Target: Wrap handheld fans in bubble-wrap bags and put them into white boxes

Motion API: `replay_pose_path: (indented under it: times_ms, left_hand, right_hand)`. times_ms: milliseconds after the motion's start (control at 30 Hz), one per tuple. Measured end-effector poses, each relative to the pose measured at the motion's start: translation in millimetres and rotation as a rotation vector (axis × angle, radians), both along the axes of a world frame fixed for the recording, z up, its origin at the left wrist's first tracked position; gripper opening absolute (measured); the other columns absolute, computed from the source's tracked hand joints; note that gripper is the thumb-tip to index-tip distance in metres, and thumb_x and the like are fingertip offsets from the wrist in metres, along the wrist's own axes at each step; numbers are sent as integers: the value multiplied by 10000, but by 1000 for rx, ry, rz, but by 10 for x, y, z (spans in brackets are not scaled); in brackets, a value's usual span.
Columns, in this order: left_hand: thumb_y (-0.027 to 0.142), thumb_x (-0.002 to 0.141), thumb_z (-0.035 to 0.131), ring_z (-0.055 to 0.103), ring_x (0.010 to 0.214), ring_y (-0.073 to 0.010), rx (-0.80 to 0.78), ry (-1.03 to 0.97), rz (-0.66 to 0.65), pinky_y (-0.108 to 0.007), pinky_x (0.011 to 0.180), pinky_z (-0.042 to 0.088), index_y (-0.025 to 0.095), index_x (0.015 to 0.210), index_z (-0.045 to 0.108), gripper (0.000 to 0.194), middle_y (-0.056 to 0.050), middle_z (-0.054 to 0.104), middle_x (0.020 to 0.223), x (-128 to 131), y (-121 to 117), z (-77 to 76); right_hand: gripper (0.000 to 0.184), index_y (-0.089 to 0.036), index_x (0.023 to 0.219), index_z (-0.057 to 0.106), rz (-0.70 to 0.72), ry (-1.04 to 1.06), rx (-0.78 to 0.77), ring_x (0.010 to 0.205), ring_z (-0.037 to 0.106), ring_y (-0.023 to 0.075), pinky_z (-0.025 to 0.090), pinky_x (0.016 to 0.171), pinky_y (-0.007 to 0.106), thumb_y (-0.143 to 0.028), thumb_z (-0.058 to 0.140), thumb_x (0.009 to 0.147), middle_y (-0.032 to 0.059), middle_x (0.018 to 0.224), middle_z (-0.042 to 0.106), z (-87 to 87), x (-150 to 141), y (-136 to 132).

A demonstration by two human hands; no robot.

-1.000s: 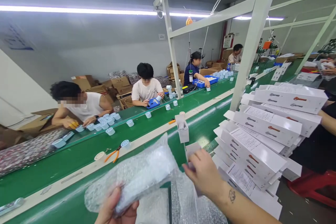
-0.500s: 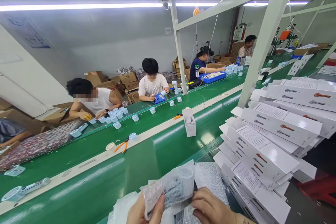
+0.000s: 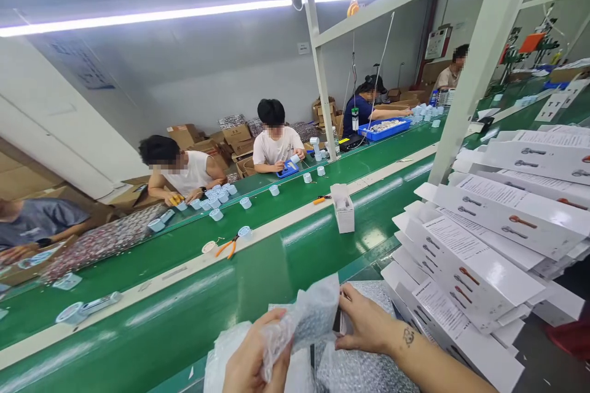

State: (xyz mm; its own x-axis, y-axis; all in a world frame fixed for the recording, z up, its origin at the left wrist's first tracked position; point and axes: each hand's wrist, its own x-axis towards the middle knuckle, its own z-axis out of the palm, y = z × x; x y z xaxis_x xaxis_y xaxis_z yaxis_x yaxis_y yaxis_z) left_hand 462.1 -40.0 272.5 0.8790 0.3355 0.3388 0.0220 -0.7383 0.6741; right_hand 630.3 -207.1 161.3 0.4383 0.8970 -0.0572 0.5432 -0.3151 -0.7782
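Holding a bubble-wrap pouch (image 3: 304, 319) between them, both hands sit at the 6 o'clock edge of the view. The left hand (image 3: 253, 359) is closed around the pouch's lower left end, its fingers wrapped over the plastic. The right hand (image 3: 364, 322) pinches the pouch's right end, where something dark shows through at the opening; what it is cannot be told. A small tattoo marks the right wrist. More bubble wrap (image 3: 364, 374) lies beneath the hands on the worktop.

At 3 o'clock, just beside the right forearm, a stack of long white printed boxes (image 3: 479, 245) leans in overlapping layers. At 12 o'clock from the hands a small white carton (image 3: 345, 209) stands upright on the green conveyor belt (image 3: 258, 270). Orange-handled pliers (image 3: 228, 247) lie at 11 o'clock on the pale strip between the belts, next to a roll of tape (image 3: 209, 247).

Across the far belt, other people sit working: one in a white sleeveless top (image 3: 184, 172) at 10 o'clock with a cluster of small pale-blue cups (image 3: 216, 196), one in a white T-shirt (image 3: 276, 144) further on, and one in dark blue (image 3: 364, 107) beside a blue tray (image 3: 385, 128) at 1 o'clock. A white metal frame post (image 3: 479, 67) rises at 2 o'clock.
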Motion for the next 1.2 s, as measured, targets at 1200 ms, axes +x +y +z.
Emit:
replay_pose_path:
  times_ms: [1200]
  left_hand:
    - [68, 730, 549, 650, 876, -310, 838, 907, -554, -442, 690, 582, 119, 894, 669, 209, -138, 686, 956, 883, -550, 876]
  right_hand:
    - [696, -227, 1297, 332, -145, 137, 261, 1196, 491, 292, 426, 988, 460, -256, 687, 700, 128, 1303, 484, -411, -261, -130]
